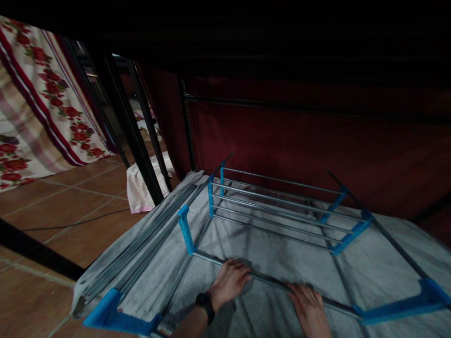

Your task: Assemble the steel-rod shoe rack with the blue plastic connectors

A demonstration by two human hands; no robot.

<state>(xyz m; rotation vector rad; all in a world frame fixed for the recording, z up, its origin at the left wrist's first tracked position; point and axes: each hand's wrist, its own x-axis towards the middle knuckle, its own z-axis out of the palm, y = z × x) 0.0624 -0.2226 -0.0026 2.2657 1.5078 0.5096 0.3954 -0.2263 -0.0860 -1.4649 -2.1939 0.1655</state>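
I have my left hand (pixel 231 280) and right hand (pixel 309 304) curled around the grey metal tube (pixel 269 280) beneath them, spaced apart, probably for even control. Just beyond, blue plastic brackets (pixel 187 232) keep slim silver metal rods (pixel 282 200) parallel above the soft grey blanket (pixel 253 241), likely cushioning the frame.

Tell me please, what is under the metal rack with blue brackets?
A wrinkled grey cloth lies under the rack, visible through its gaps. The left hand and right hand cover parts of it. What is beneath the cloth cannot be seen.
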